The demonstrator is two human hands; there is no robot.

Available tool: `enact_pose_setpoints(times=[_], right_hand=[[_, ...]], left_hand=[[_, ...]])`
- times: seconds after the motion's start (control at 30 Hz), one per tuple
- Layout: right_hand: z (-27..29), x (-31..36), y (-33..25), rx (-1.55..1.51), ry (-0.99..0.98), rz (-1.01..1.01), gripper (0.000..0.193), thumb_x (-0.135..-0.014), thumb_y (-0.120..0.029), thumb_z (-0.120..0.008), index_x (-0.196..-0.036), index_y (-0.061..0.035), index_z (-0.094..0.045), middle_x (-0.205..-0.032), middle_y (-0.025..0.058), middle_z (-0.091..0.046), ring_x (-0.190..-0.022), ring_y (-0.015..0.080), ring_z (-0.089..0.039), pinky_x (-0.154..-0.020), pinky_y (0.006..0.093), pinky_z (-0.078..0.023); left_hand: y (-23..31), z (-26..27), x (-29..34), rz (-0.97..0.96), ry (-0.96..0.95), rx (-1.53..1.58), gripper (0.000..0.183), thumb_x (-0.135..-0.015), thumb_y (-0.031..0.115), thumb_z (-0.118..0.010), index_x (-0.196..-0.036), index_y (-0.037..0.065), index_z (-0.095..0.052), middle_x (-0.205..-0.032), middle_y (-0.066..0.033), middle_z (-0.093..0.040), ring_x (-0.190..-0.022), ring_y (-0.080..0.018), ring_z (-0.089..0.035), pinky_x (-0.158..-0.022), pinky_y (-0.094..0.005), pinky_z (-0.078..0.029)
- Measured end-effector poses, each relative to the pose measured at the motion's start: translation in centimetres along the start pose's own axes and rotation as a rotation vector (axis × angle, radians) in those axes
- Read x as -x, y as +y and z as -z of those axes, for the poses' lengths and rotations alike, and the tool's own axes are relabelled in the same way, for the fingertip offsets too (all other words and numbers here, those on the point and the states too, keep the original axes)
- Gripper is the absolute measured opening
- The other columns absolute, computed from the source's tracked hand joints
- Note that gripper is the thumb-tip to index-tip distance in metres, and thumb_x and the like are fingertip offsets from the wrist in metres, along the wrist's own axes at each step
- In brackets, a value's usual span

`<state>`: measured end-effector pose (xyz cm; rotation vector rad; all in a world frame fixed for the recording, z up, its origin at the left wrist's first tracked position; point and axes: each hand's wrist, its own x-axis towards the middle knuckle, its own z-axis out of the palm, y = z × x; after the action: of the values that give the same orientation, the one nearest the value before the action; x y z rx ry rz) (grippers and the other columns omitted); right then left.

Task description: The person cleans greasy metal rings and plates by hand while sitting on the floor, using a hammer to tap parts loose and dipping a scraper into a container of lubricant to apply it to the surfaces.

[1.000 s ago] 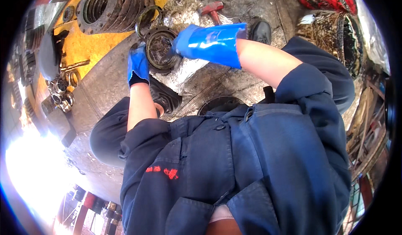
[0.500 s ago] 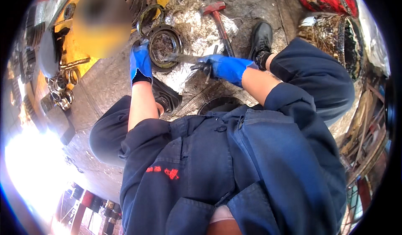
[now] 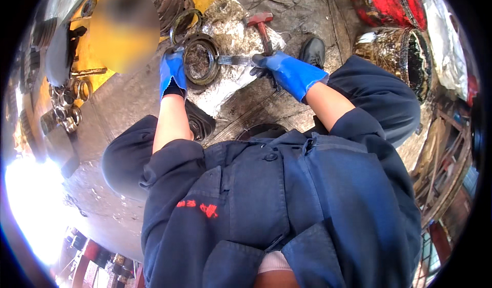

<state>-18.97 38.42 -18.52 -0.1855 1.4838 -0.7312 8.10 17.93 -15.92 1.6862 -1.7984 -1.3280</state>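
Note:
My left hand (image 3: 172, 68), in a blue glove, is closed on the left rim of a dark metal ring (image 3: 217, 57) with a wide round opening. My gloved right hand (image 3: 279, 65) grips a flat, grey metal-bladed tool (image 3: 234, 60); its handle is hidden in the fingers. The blade points left, its tip at the ring's right rim. Under the ring and blade spreads a crumpled, stained silvery sheet (image 3: 230, 85). A hammer (image 3: 260, 20) with a red head lies just beyond my right hand, which hides part of its handle.
Another metal ring (image 3: 177, 29) leans behind the held one, near stacked dark discs (image 3: 165, 6). Several small rings (image 3: 65, 101) lie at left. To the right stand a grimy drum (image 3: 384, 47) and a red container (image 3: 379, 1). My shoes flank the work on the stained floor.
My right hand has drawn the blade to the right, from inside the ring's opening to its right rim. My left hand keeps its grip on the ring.

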Motion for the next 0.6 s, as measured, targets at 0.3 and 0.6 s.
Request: enact_pose_setpoints(times=[0.3,0.6], right_hand=[[-4.1,2.2,3.5,0.100,-0.025,0.261,0.034,-0.095,-0.035,-0.067,-0.103,-0.0016,-0.070,-0.072,0.0111,-0.062,-0.054,0.0202,-0.049,-0.050,0.0404,-0.041],[-9.6,3.9,1.3,-0.426,0.014,-0.331,0.027,-0.095,-0.032,-0.061,-0.100,-0.0074,-0.071,-0.078,0.0106,-0.065,-0.056,0.0249,-0.055,-0.051,0.0443,-0.043]], left_hand=[[1.9,0.0,1.1,0.033,0.011,-0.040,0.043,-0.097,0.035,-0.059,-0.117,-0.002,-0.068,-0.104,-0.0133,-0.072,-0.093,-0.0212,-0.063,-0.085,-0.0373,-0.049],[1.3,0.2,1.3,0.085,-0.010,0.097,0.042,-0.096,0.030,-0.063,-0.123,-0.002,-0.065,-0.110,-0.0152,-0.071,-0.096,-0.0227,-0.065,-0.087,-0.0375,-0.050]])
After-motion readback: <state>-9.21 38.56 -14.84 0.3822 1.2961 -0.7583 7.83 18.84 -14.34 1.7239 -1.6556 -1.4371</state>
